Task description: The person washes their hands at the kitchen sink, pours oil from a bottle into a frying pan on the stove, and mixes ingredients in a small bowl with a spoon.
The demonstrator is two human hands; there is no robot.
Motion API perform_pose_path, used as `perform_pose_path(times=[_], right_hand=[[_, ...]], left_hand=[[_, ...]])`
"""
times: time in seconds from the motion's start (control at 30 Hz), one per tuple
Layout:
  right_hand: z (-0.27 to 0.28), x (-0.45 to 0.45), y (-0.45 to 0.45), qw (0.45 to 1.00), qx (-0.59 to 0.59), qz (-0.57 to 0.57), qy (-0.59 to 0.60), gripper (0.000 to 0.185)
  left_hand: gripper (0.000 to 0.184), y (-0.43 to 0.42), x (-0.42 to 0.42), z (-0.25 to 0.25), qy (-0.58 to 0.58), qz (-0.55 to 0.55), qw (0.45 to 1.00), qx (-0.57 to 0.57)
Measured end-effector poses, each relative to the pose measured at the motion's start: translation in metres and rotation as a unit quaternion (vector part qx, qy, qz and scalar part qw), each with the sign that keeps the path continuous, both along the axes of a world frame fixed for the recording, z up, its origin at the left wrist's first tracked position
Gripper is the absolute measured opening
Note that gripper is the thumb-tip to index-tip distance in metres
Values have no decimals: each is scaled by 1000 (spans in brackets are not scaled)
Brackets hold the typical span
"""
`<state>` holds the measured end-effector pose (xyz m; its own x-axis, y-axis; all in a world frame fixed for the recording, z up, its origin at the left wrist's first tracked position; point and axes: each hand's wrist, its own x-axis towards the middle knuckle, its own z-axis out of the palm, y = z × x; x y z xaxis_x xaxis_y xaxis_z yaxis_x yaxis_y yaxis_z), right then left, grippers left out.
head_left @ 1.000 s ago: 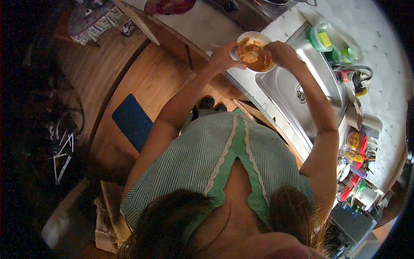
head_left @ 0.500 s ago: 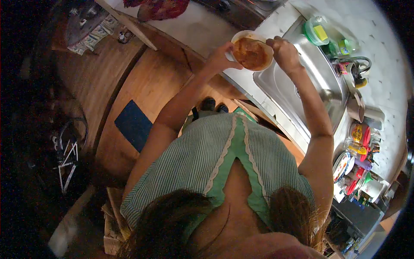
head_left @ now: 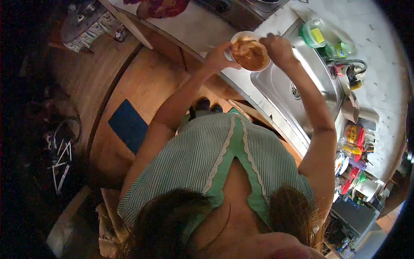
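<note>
The lower part of the view is filled by a striped top [head_left: 185, 146], edged in green and lace, and worn by the person. Beyond it a pale counter [head_left: 207, 38] is seen running diagonally, with a steel sink [head_left: 280, 82] set into it. On the wooden floor [head_left: 148, 82] to the left, a dark blue mat [head_left: 129, 125] is laid. A dark red cloth [head_left: 166, 6] is placed at the far end of the counter. A white bowl [head_left: 228, 54] is held up over the counter, just beside the sink's left corner, its opening turned upward, and an orange-brown mixture [head_left: 250, 57] is contained in it. The bowl's left side is gripped by the left hand [head_left: 219, 57], thumb and fingers clamped on its wall. The right hand [head_left: 278, 49] is held at the opposite rim, its fingers curled together; a thin utensil [head_left: 254, 41] seems to be pinched there, though its shape is blurred. Behind the sink a green-tinted tub [head_left: 307, 34] is set, and at it a yellow sponge [head_left: 317, 35] is seen
</note>
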<state>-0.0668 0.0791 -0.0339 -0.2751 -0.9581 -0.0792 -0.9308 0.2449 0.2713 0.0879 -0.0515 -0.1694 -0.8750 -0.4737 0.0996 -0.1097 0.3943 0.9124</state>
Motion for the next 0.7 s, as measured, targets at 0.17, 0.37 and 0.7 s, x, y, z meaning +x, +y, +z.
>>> perform_pose_path(times=[0.17,0.37,0.7], right_hand=[[-5,13,-6,995,28,38,87,12],[12,4,20,995,93,9,-21,13],[-17,1,7,981,-73,-126,-131,20]], left_hand=[[77,1,2,1,11,9,1000,0],[76,4,-1,-9,30,17,999,-19],[68,26,8,4,-12,62,997,-49]])
